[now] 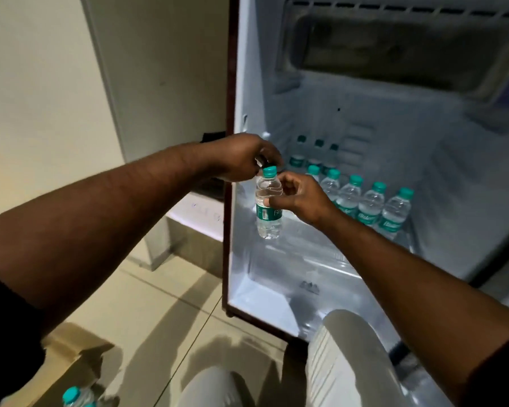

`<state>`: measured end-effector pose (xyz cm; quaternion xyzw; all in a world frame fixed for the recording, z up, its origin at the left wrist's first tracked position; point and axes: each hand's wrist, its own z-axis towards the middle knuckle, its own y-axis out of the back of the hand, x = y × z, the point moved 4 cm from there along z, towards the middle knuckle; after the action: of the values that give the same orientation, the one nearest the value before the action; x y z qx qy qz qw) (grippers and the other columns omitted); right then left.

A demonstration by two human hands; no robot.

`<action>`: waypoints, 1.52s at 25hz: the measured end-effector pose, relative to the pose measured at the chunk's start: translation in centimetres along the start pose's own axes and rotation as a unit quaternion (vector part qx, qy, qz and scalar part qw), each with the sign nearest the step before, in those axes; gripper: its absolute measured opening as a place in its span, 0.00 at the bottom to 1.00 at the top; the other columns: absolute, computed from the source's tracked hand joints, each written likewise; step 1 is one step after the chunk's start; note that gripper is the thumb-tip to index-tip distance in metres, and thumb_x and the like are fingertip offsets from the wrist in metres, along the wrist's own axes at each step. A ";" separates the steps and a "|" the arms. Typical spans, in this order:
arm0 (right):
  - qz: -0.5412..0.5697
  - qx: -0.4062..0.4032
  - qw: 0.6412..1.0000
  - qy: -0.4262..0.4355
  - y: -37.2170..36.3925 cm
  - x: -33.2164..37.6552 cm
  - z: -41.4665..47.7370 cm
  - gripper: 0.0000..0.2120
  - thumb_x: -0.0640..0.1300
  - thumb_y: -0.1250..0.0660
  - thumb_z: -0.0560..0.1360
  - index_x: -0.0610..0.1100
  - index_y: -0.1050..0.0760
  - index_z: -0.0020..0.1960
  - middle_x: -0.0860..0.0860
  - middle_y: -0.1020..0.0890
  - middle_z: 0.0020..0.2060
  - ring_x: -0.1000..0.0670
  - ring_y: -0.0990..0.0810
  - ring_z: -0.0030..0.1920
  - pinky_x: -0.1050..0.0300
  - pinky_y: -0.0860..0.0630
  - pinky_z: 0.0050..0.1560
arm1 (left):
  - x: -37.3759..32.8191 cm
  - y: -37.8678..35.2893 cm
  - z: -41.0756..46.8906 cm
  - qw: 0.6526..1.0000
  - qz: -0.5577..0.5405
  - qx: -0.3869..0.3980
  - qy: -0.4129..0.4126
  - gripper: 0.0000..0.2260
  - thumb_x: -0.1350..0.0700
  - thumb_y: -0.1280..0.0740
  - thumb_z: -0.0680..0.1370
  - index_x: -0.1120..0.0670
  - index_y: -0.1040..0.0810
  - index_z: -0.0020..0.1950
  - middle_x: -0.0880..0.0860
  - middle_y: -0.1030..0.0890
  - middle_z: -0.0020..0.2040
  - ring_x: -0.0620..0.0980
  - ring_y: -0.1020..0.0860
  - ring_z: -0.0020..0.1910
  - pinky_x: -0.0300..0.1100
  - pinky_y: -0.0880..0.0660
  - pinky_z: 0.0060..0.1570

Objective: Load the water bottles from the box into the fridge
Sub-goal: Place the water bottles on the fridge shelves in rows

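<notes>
Cardboard box (71,365) sits on the floor at near left, with bottle caps (71,395) visible inside. Left hand (244,160) pinches the neck region of an upright water bottle (268,205) at the fridge (247,83) opening. Right hand (299,196) grips the bottle's body. Right of it, shelved bottles (370,205) stand in rows, farther inside.

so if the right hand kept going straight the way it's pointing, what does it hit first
Likely nothing new: the right hand points left at the bottle it already grips, with the left hand just beyond by the cap; depth is unclear.
</notes>
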<state>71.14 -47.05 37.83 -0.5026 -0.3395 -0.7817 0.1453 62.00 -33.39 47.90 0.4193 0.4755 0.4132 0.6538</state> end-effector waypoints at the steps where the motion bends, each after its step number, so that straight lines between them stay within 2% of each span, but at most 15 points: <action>1: 0.006 -0.018 1.000 0.002 1.2 0.2 0.4 0.18 0.34 0.20 0.68 0.42 0.20 0.56 0.46 0.14 0.50 0.45 0.15 0.51 0.47 0.20 0.58 | -0.3 0.4 0.9 1.000 -0.003 -0.028 0.000 0.23 0.70 0.35 0.77 0.54 0.22 0.70 0.52 0.20 0.67 0.49 0.22 0.64 0.42 0.26 0.65; 4: -0.002 -0.076 0.997 0.015 4.9 1.0 1.4 0.19 0.37 0.18 0.66 0.44 0.21 0.53 0.49 0.14 0.46 0.51 0.16 0.46 0.51 0.19 0.53 | -0.6 0.4 3.1 0.996 0.043 -0.083 0.003 0.26 0.64 0.37 0.79 0.52 0.31 0.77 0.53 0.30 0.77 0.53 0.32 0.75 0.44 0.36 0.73; 6: -0.002 -0.116 0.993 0.026 7.6 1.7 2.1 0.20 0.42 0.18 0.65 0.45 0.21 0.52 0.49 0.14 0.45 0.52 0.16 0.45 0.53 0.19 0.51 | -0.4 -0.7 4.4 0.995 0.082 -0.056 0.008 0.28 0.54 0.37 0.83 0.52 0.41 0.82 0.54 0.40 0.81 0.54 0.41 0.80 0.48 0.43 0.77; 9: -0.009 -0.180 0.983 0.039 11.3 3.0 3.4 0.19 0.47 0.18 0.65 0.47 0.21 0.51 0.50 0.14 0.45 0.53 0.16 0.44 0.56 0.20 0.48 | 0.3 -2.5 6.3 0.985 0.170 -0.014 0.013 0.37 0.35 0.45 0.82 0.54 0.52 0.83 0.55 0.52 0.83 0.53 0.54 0.82 0.49 0.53 0.79; 11: -0.026 -0.215 0.975 0.044 13.4 3.8 4.4 0.20 0.51 0.18 0.65 0.48 0.21 0.52 0.52 0.14 0.45 0.56 0.15 0.44 0.63 0.21 0.44 | 0.9 -3.5 7.5 0.980 0.197 0.007 0.020 0.43 0.28 0.51 0.78 0.55 0.56 0.83 0.56 0.57 0.83 0.53 0.58 0.82 0.51 0.55 0.79; 13: -0.030 -0.244 0.969 0.038 15.2 3.8 5.5 0.20 0.52 0.18 0.65 0.49 0.21 0.52 0.53 0.14 0.45 0.57 0.16 0.44 0.67 0.23 0.41 | 1.6 -4.5 8.8 0.977 0.208 0.026 0.032 0.47 0.25 0.56 0.75 0.56 0.59 0.83 0.56 0.59 0.83 0.54 0.60 0.81 0.52 0.56 0.80; 15: -0.040 -0.271 0.961 0.027 16.6 3.5 6.6 0.19 0.52 0.18 0.65 0.50 0.22 0.51 0.54 0.15 0.44 0.58 0.16 0.42 0.70 0.25 0.37 | 2.4 -5.3 9.9 0.976 0.208 0.036 0.047 0.50 0.23 0.59 0.71 0.56 0.59 0.82 0.57 0.59 0.83 0.54 0.60 0.81 0.52 0.56 0.80; 18: -0.070 -0.288 0.955 0.011 17.5 2.3 8.1 0.22 0.53 0.17 0.65 0.48 0.22 0.53 0.54 0.15 0.45 0.56 0.16 0.44 0.65 0.25 0.40 | 4.0 -6.5 11.1 0.976 0.202 0.043 0.063 0.53 0.22 0.61 0.69 0.57 0.59 0.83 0.57 0.59 0.83 0.55 0.59 0.82 0.51 0.57 0.78; 21: -0.107 -0.304 0.947 -0.007 18.6 1.3 10.0 0.24 0.57 0.19 0.66 0.49 0.23 0.55 0.54 0.17 0.48 0.56 0.19 0.48 0.64 0.27 0.43 | 5.6 -7.7 12.4 0.975 0.203 0.047 0.075 0.51 0.22 0.57 0.72 0.57 0.58 0.83 0.57 0.57 0.83 0.55 0.58 0.82 0.50 0.58 0.77; 24: -0.159 -0.314 0.936 -0.025 20.0 0.6 11.9 0.24 0.60 0.21 0.67 0.50 0.25 0.55 0.54 0.19 0.49 0.57 0.22 0.45 0.66 0.30 0.41 | 6.5 -8.8 13.6 0.977 0.185 0.061 0.090 0.49 0.23 0.54 0.74 0.56 0.58 0.83 0.56 0.57 0.83 0.54 0.58 0.82 0.50 0.56 0.78; 27: -0.183 -0.312 0.932 -0.031 21.3 -1.2 13.5 0.27 0.60 0.22 0.69 0.46 0.24 0.59 0.51 0.18 0.52 0.51 0.20 0.49 0.61 0.26 0.46 | 7.1 -9.8 14.5 0.974 0.190 0.072 0.096 0.49 0.23 0.53 0.75 0.56 0.58 0.83 0.57 0.56 0.83 0.55 0.56 0.82 0.50 0.55 0.78; 32: -0.229 -0.311 0.918 -0.091 24.0 -5.3 15.0 0.30 0.60 0.21 0.69 0.47 0.27 0.63 0.54 0.22 0.50 0.64 0.27 0.39 0.69 0.34 0.34 | 7.9 -10.8 16.3 0.973 0.209 0.038 0.088 0.49 0.24 0.51 0.75 0.60 0.54 0.83 0.60 0.51 0.83 0.57 0.51 0.82 0.50 0.52 0.78; 35: -0.249 -0.305 0.910 -0.131 25.1 -7.8 15.6 0.30 0.58 0.20 0.68 0.48 0.27 0.64 0.53 0.22 0.50 0.64 0.28 0.38 0.70 0.35 0.32 | 8.3 -11.0 17.2 0.975 0.203 0.012 0.090 0.51 0.22 0.49 0.74 0.59 0.54 0.83 0.60 0.48 0.82 0.58 0.46 0.81 0.49 0.49 0.78; 38: -0.272 -0.297 0.900 -0.165 25.7 -10.0 16.3 0.32 0.57 0.19 0.66 0.48 0.26 0.64 0.53 0.24 0.49 0.62 0.28 0.38 0.71 0.37 0.30 | 8.6 -11.1 17.7 0.979 0.182 0.002 0.097 0.55 0.20 0.48 0.71 0.58 0.56 0.83 0.60 0.49 0.83 0.59 0.44 0.80 0.50 0.47 0.78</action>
<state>101.44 -55.85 43.15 -0.5326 -0.2342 -0.7610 -0.2870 82.48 -31.49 38.54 0.4578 0.4534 0.5629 0.5176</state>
